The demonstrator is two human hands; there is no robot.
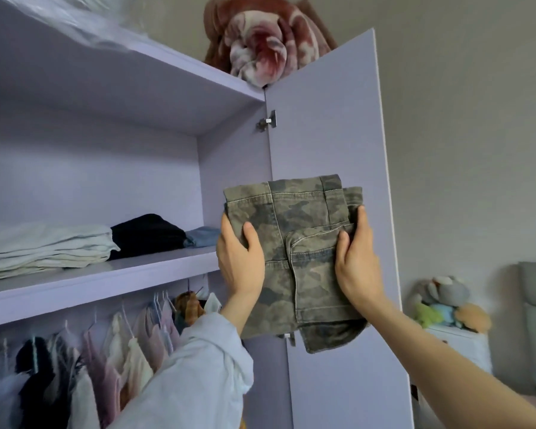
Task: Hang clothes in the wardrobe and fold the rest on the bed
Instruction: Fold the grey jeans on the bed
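Sleeved in pale blue, the left forearm rises from the lower centre of the frame, and the left hand (240, 258) grips the left edge of the folded camouflage shorts (294, 252), thumb on the front face and fingers (226, 233) curled behind. From the lower right the bare right arm comes up, and the right hand (358, 267) holds the opposite edge the same way, thumb pressed to the front and fingertips hooked over the right side. Both hands are closed on the garment; neither is free.

The shorts hang upright at centre frame, long axis roughly vertical, in front of the open wardrobe door (328, 134) and right of the wardrobe opening. The middle shelf (106, 274) lies to their left, about level with the hands, carrying a pale folded stack (44, 246), a black folded garment (149, 233) and a blue one (200, 236). Bare shelf shows just right of the blue one, so the likely move is leftward, and the left hand is nearer that gap. Hangered clothes (75, 366) fill the rail below.
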